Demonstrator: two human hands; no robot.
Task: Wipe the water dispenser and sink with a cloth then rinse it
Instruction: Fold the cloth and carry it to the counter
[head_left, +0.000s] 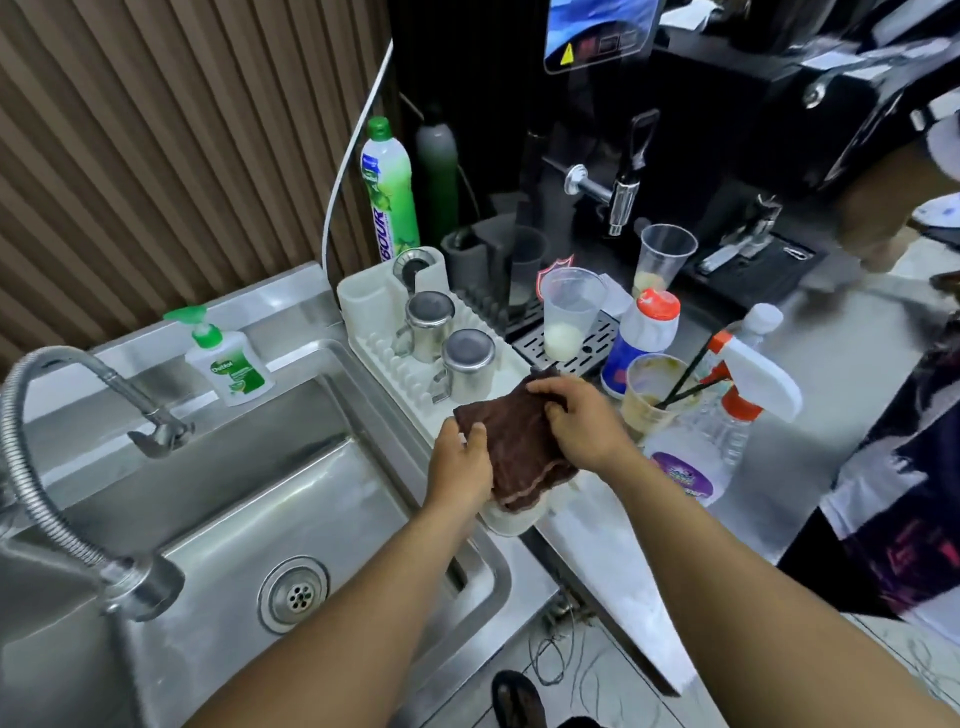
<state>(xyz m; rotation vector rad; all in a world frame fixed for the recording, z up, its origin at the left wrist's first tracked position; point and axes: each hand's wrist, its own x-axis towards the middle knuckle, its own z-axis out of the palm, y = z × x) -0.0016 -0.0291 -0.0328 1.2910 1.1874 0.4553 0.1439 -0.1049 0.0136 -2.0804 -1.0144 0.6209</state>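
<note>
A dark brown cloth (517, 447) is held over the near end of the white dish rack (374, 306). My left hand (460, 462) pinches its left edge and my right hand (579, 415) grips its upper right corner. The black water dispenser (691, 124) stands at the back, with a chrome tap (621, 197) above a slotted drip tray (597, 338). The steel sink (249, 499) lies to the left, its basin dry-looking around the drain (296, 595), with a flexible metal faucet (78, 395) bent over it.
Two steel mugs (447, 343) stand inverted on the rack. Plastic cups (569, 312), a spray bottle (743, 395), a red-capped bottle (644, 338), green dish soap (387, 187) and a hand-soap pump (228, 358) crowd the counter. Another person (893, 467) stands at the right.
</note>
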